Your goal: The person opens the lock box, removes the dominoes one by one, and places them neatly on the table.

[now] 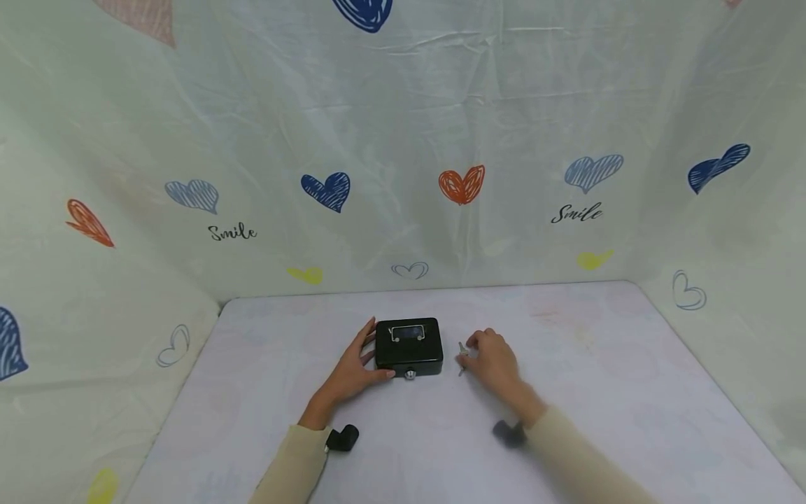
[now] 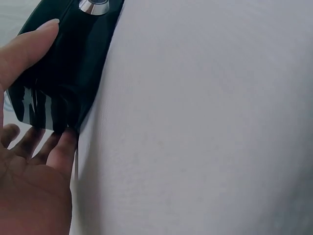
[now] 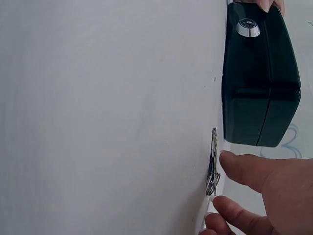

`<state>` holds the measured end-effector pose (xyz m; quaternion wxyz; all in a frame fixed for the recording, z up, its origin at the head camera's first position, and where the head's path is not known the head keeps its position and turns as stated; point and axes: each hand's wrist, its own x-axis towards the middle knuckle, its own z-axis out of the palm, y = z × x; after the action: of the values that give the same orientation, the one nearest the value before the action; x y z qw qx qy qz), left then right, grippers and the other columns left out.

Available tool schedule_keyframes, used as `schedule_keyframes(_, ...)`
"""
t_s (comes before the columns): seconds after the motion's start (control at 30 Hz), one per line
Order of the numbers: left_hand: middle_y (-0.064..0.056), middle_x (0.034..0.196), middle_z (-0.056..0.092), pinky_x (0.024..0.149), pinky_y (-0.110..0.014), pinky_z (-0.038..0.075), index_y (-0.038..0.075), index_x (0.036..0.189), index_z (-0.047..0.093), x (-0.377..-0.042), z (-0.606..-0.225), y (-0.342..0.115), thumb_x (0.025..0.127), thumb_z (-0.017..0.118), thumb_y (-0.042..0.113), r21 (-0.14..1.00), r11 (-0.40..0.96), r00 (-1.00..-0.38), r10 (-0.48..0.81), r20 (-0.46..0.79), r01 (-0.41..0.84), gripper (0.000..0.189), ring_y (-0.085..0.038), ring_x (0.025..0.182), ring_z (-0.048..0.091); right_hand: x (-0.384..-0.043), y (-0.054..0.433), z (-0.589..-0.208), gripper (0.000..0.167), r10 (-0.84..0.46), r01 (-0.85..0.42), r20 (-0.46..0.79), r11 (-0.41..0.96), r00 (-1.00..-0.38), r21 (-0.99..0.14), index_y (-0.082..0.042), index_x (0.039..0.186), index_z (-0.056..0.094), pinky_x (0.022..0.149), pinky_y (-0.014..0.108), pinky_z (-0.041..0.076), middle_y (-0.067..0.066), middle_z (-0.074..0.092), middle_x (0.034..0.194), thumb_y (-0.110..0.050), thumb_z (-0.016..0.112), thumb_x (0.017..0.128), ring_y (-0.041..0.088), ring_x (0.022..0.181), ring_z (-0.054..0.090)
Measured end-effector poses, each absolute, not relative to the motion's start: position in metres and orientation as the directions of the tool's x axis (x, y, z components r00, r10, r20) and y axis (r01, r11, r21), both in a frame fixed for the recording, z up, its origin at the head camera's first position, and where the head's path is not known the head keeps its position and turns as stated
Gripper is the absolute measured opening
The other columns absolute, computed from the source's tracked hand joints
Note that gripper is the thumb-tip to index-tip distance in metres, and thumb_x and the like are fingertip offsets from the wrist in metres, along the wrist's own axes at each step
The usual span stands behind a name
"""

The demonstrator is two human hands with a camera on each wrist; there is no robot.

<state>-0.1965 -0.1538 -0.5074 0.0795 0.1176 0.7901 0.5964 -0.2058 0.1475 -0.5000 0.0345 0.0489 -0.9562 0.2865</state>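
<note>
A black metal cash box (image 1: pixel 409 347), with a silver handle on its lid and a round silver lock (image 1: pixel 411 374) low on its front, stands closed on the table. My left hand (image 1: pixel 349 371) holds its left side. In the left wrist view the thumb (image 2: pixel 36 46) lies on the front face and fingertips rest against the side. To the right of the box, a small bunch of keys (image 3: pixel 213 164) lies at the tabletop. My right hand (image 1: pixel 494 360) is over it, thumb and index finger apart, their tips right at the keys.
The white table (image 1: pixel 579 392) carries the box and keys. A pale curtain (image 1: pixel 403 126) printed with hearts and "Smile" hangs behind it and at both sides. Black wrist cameras sit at both sleeves.
</note>
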Motion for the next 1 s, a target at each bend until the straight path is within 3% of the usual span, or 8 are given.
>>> schedule_keyframes(0.3, -0.022, 0.174, 0.02, 0.125, -0.05, 0.037, 0.004, 0.169, 0.015, -0.1964, -0.5082, -0.1512, 0.076, 0.09, -0.008, 0.959, 0.274, -0.961, 0.277, -0.003, 0.076, 0.12, -0.042, 0.159, 0.024, -0.2053, 0.1444, -0.4976, 0.023, -0.03, -0.066, 0.075, 0.837, -0.997, -0.543, 0.003, 0.094, 0.073, 0.062, 0.035, 0.048, 0.01, 0.064, 0.085, -0.014, 0.087, 0.084, 0.023, 0.075, 0.057)
schedule_keyframes(0.6, -0.024, 0.17, 0.03, 0.122, -0.052, 0.042, 0.004, 0.168, 0.02, -0.1977, -0.5078, -0.1497, 0.076, 0.091, -0.005, 0.941, 0.33, -0.969, 0.249, -0.009, 0.076, 0.117, -0.044, 0.156, 0.032, -0.2031, 0.1408, -0.492, 0.017, -0.034, -0.069, 0.075, 0.84, -0.997, -0.539, 0.0, 0.088, 0.072, 0.063, 0.036, 0.047, 0.008, 0.063, 0.08, -0.01, 0.084, 0.086, 0.022, 0.072, 0.056)
schedule_keyframes(0.83, -0.023, 0.168, 0.035, 0.12, -0.049, 0.046, 0.003, 0.167, 0.026, -0.198, -0.5086, -0.149, 0.076, 0.092, -0.004, 0.933, 0.354, -0.974, 0.226, -0.018, 0.065, 0.113, -0.042, 0.154, 0.036, -0.2016, 0.1389, -0.4915, 0.012, -0.02, -0.042, 0.044, 0.804, -0.999, -0.594, -0.004, 0.088, 0.069, 0.068, 0.034, 0.046, 0.003, 0.066, 0.077, -0.007, 0.082, 0.088, 0.019, 0.069, 0.057)
schedule_keyframes(1.0, -0.023, 0.167, 0.037, 0.118, -0.048, 0.047, 0.003, 0.166, 0.029, -0.198, -0.5094, -0.149, 0.075, 0.092, -0.003, 0.933, 0.353, -0.977, 0.213, -0.014, 0.064, 0.111, -0.042, 0.153, 0.038, -0.2023, 0.1393, -0.4929, 0.012, -0.027, -0.046, 0.04, 0.777, -0.999, -0.628, -0.006, 0.087, 0.069, 0.064, 0.031, 0.046, 0.002, 0.068, 0.076, -0.004, 0.08, 0.088, 0.017, 0.069, 0.059)
